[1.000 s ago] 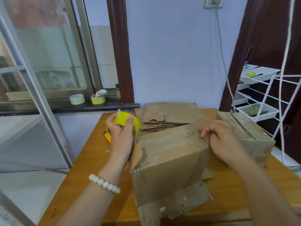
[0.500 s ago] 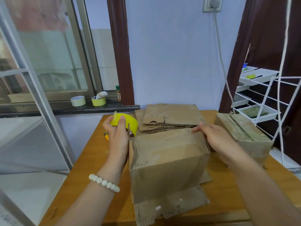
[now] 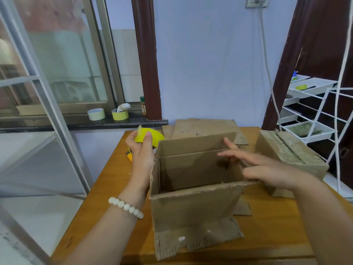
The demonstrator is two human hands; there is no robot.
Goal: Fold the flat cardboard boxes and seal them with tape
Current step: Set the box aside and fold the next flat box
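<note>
The left hand (image 3: 142, 153) grips a yellow tape roll (image 3: 157, 137) just left of the open box (image 3: 194, 207). The right hand (image 3: 267, 169) hovers over the box's right rim, fingers straight and apart. Flat cardboard (image 3: 206, 127) lies behind the box and a taped box (image 3: 290, 155) to its right, all on the bench (image 3: 107, 188).

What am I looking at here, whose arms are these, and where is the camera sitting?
There is no machine here. A person works with bare hands, and the single camera is worn on their head, looking forward and down. The left hand grips a yellow tape roll. The right hand, fingers straight, reaches over an open cardboard box standing on the wooden table. Behind it lie flat cardboard pieces. To the right stands a closed box.
</note>
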